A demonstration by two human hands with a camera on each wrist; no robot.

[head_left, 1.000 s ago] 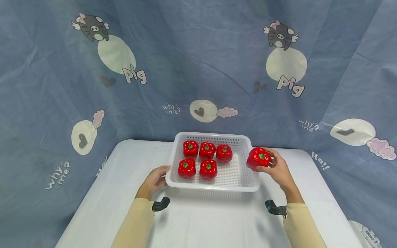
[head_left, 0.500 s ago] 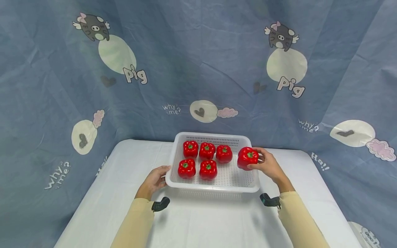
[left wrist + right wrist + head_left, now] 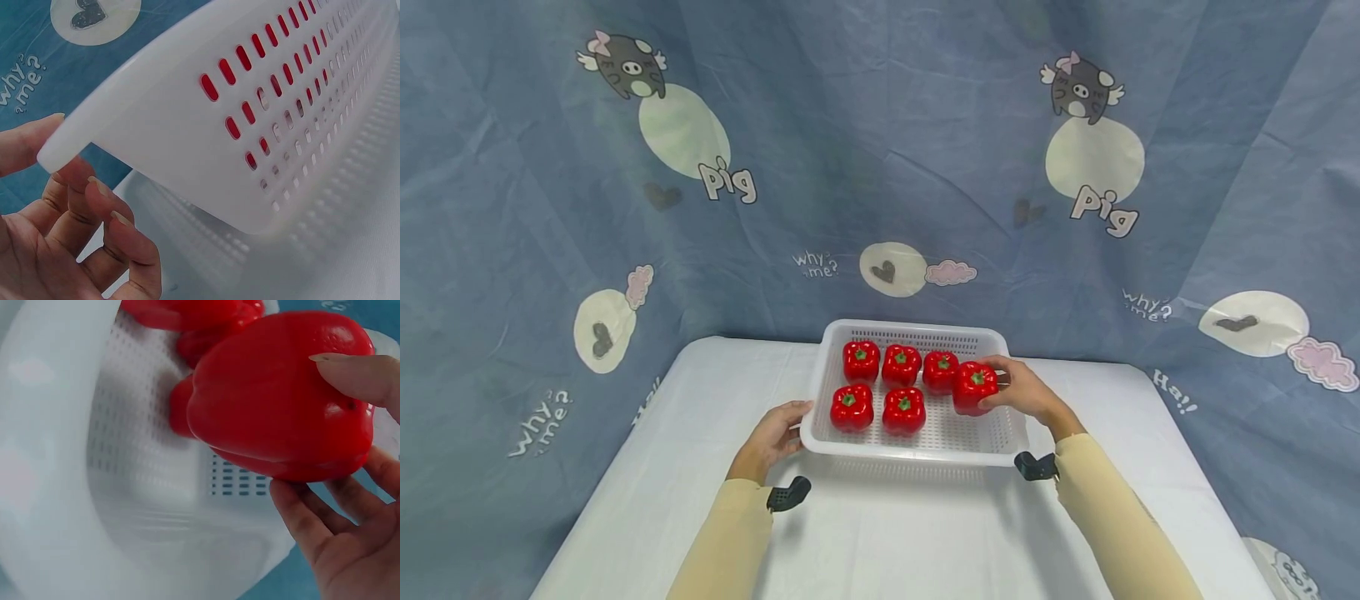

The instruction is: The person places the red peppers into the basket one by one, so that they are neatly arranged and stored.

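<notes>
In my right hand (image 3: 1022,390) is a glossy red bell pepper (image 3: 974,388) with a green stem, held above the right part of a white perforated plastic basket (image 3: 917,455). The right wrist view shows my thumb on one side of this pepper (image 3: 275,394) and my fingers on the other. Several more red bell peppers (image 3: 904,412) sit in two rows in the basket's left and middle. My left hand (image 3: 775,433) grips the basket's left rim. Up close in the left wrist view, the rim (image 3: 69,140) lies between thumb and curled fingers.
A white-covered table (image 3: 880,533) lies under the basket. Behind it hangs a blue cloth (image 3: 880,167) printed with pigs and words. Dark wrist straps with cameras (image 3: 788,494) sit at both sleeve ends.
My right hand has carried the bell pepper leftward from the basket's right rim to over its inside, near the back-row pepper. My left hand has stayed on the rim.
</notes>
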